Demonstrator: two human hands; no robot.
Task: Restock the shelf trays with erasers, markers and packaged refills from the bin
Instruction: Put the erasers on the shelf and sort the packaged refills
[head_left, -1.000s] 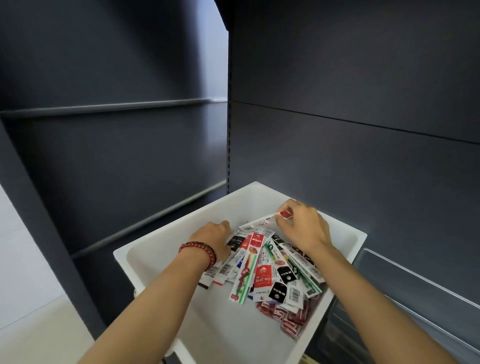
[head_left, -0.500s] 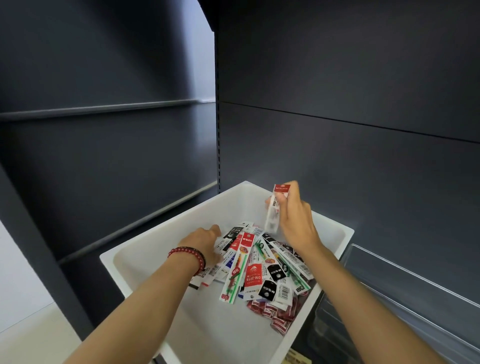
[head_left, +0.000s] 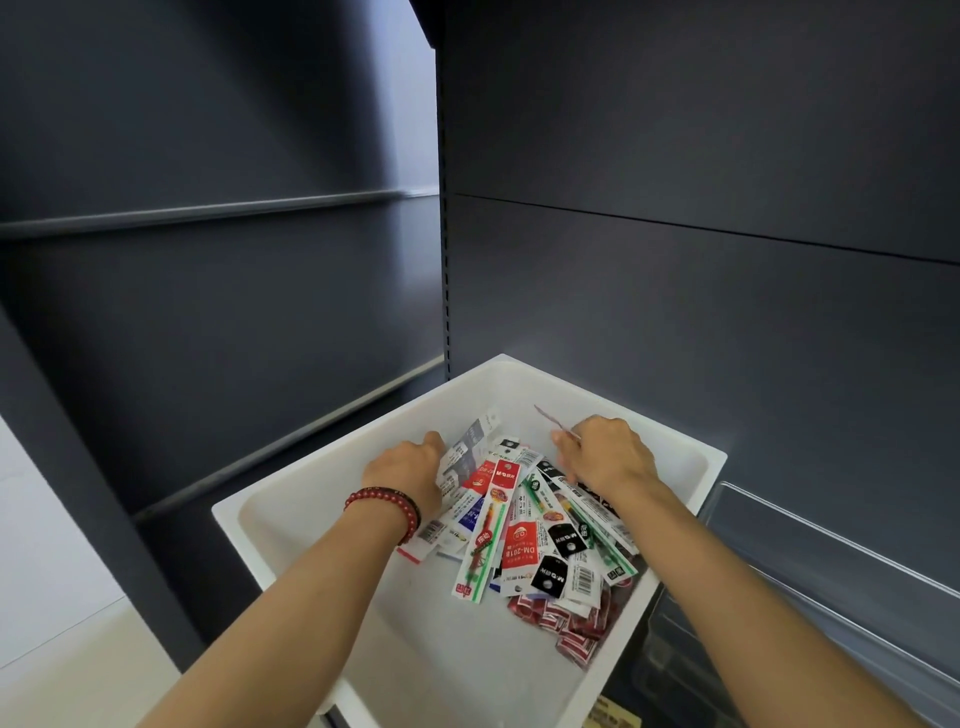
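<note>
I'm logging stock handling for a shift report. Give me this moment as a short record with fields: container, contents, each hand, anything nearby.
container: white bin, in front of dark shelving
contents: heap of refill packets; small red packets under its near right side
left hand: on the heap's left edge, fingers hidden, grip unclear; red bead bracelet on the wrist
right hand: pinches a thin packet, seen edge-on
nearby: clear shelf tray, right of the bin

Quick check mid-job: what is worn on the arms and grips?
Both arms are bare, with no sleeves in view. The left grip and right grip wear no gloves. A red bead bracelet circles the left wrist; the right wrist is bare.
</note>
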